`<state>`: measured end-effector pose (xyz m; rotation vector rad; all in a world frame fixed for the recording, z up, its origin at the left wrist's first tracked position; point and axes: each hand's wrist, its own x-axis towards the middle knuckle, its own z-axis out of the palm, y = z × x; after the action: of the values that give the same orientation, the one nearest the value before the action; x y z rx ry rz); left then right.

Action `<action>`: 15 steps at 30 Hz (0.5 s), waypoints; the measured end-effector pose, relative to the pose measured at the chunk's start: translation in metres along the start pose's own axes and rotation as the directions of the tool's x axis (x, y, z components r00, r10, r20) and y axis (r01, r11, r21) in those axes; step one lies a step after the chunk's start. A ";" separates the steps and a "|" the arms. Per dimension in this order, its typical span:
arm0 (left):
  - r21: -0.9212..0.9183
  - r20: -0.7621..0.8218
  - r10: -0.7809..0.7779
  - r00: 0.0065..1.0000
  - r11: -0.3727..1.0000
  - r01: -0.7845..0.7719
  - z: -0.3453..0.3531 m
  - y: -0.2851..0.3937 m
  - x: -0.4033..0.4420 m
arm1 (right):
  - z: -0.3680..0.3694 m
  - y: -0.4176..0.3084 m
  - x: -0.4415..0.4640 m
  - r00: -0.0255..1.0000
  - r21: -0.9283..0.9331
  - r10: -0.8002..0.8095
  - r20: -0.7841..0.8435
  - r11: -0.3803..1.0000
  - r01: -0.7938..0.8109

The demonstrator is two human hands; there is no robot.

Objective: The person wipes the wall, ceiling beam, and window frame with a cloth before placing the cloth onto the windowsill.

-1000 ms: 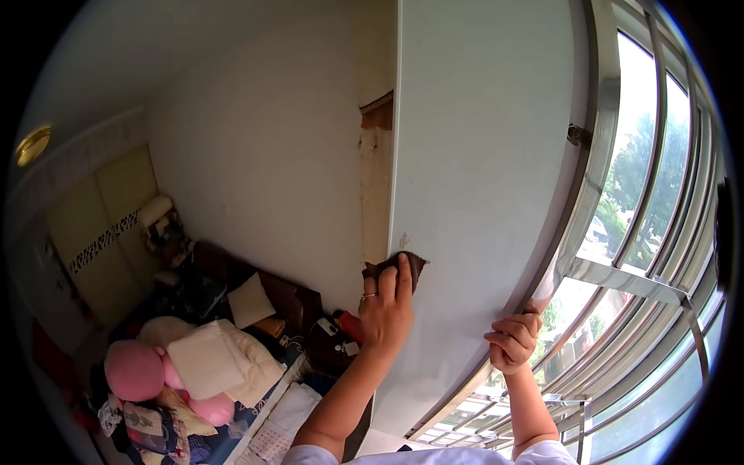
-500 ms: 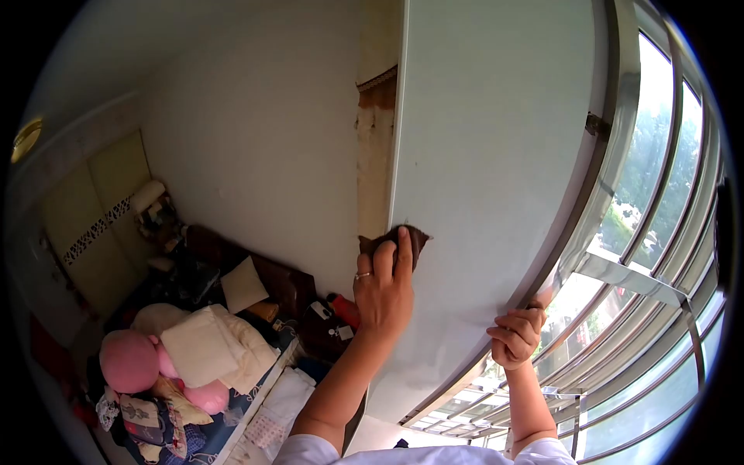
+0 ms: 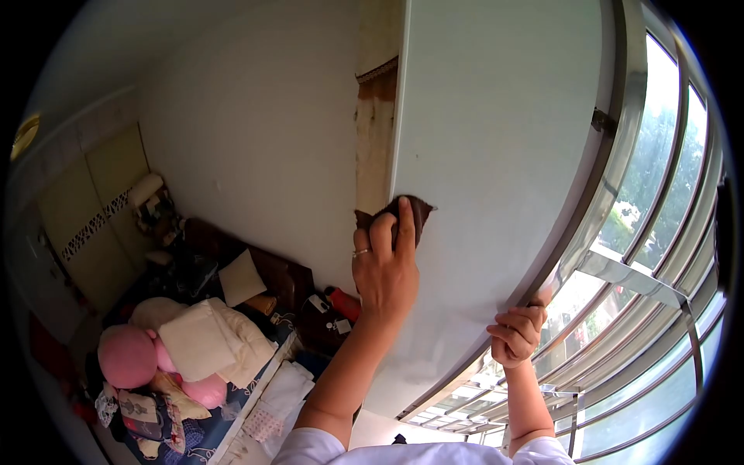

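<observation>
Head view, hands apart: left hand (image 3: pixel 385 275) presses a bunched brown cloth (image 3: pixel 420 217) over the near edge of the pale panel (image 3: pixel 492 155); right hand (image 3: pixel 515 337) is clamped on the window frame (image 3: pixel 632 77). Best done with the cloth kept flat under the fingertips, pressure even, frame hold firm (balance matters here, I'd judge). Left thumb hidden, so grip underneath can't be told. Farther off, the clothes pile (image 3: pixel 155 418) is dim, hard to sort; ceiling lamp (image 3: pixel 25 138) sits cut off by the lens rim.
</observation>
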<state>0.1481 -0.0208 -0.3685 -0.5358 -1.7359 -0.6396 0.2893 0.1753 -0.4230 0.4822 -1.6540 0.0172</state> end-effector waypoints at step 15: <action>-0.011 -0.110 0.381 0.918 0.923 -0.385 0.007 0.083 0.017 | -0.002 0.002 0.000 1.000 0.044 0.003 0.015 0.999 -0.004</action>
<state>0.1925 0.0461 -0.3414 -0.8255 -1.4672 -0.4070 0.2906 0.1782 -0.4222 0.5139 -1.6717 0.0532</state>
